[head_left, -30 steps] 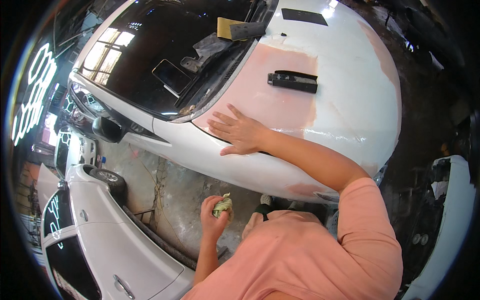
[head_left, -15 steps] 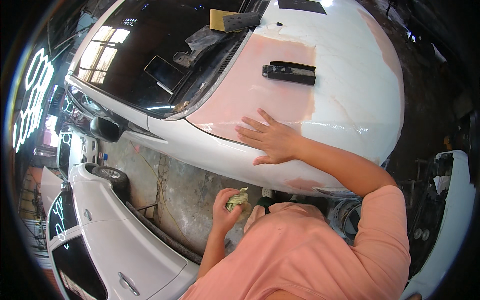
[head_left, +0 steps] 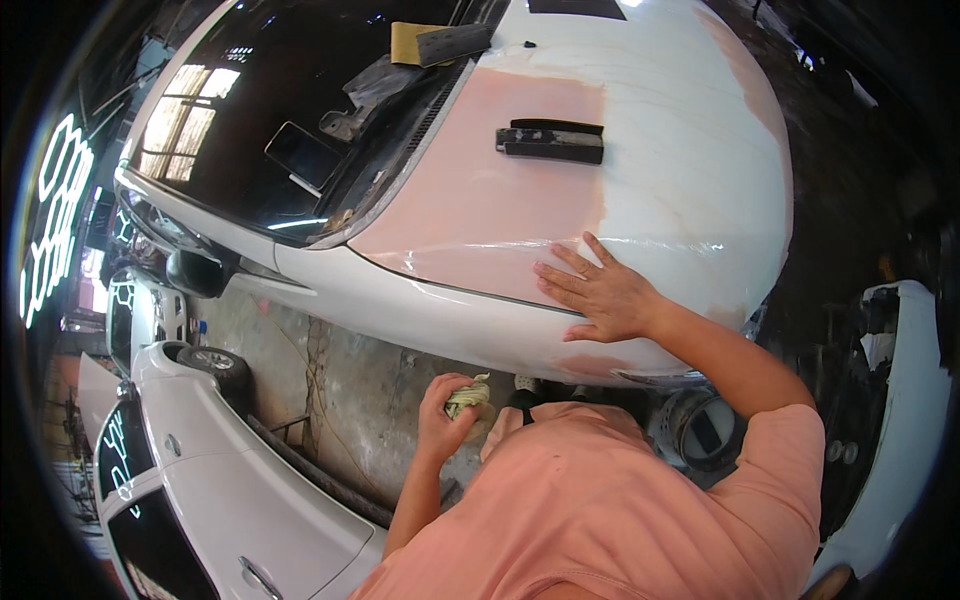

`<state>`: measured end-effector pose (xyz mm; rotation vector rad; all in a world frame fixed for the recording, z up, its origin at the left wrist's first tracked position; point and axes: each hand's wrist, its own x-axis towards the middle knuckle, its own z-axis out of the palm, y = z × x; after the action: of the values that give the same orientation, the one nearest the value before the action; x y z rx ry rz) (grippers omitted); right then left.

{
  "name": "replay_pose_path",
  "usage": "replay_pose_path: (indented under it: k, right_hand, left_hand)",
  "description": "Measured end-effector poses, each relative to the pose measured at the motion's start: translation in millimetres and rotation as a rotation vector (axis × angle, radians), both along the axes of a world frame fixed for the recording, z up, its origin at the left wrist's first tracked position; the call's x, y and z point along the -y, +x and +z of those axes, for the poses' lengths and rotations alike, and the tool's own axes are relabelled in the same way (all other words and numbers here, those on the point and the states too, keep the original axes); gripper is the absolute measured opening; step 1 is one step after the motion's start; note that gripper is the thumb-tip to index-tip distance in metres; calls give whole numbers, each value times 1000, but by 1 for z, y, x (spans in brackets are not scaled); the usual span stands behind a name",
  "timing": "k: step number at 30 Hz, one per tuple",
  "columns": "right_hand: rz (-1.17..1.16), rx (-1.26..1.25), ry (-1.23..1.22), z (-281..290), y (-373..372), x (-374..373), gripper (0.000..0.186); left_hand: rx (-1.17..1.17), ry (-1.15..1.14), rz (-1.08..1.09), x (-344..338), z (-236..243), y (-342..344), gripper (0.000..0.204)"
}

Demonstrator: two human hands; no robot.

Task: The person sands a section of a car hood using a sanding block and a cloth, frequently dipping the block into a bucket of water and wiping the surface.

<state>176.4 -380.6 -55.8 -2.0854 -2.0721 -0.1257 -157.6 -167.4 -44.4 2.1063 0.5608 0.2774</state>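
My right hand [head_left: 600, 300] lies flat with fingers spread on the near edge of a white car's hood [head_left: 680, 170], close to where a pinkish filler patch [head_left: 480, 220] meets the white paint. Down by my waist, my left hand [head_left: 445, 412] is closed around a crumpled pale green cloth [head_left: 466, 398]. A black sanding block [head_left: 550, 141] rests on the pink patch, beyond my right hand. At the base of the windshield lie a dark grey block [head_left: 454, 44] and a yellowish sheet [head_left: 407, 42].
A phone [head_left: 303, 158] lies on the windshield. A dark flat sheet [head_left: 577, 8] is at the hood's far side. Behind me on the left stands another light-coloured car [head_left: 230, 460]. A bucket [head_left: 690, 430] sits on the floor by the bumper, and a loose white panel [head_left: 900, 420] stands at right.
My right hand has slid rightward along the hood's near edge, from the pink patch toward the white paint. The left hand keeps its hold on the cloth. The view has shifted slightly.
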Motion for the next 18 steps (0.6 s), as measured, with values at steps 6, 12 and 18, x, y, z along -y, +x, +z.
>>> replay_pose_path:
  k: [6, 12, 18]
  right_hand:
    - [-92, -6, -21, -10, -1, 39, 88]
    - [-145, -54, -47, -14, -4, 71, 90]
    - [-104, -46, 104, -2, -13, 19, 91]
  left_hand:
    - [8, -24, -40, 4, 5, 14, 39]
    - [45, -10, -63, -4, 7, 15, 41]
    - [67, -15, -47, -7, 11, 6, 40]
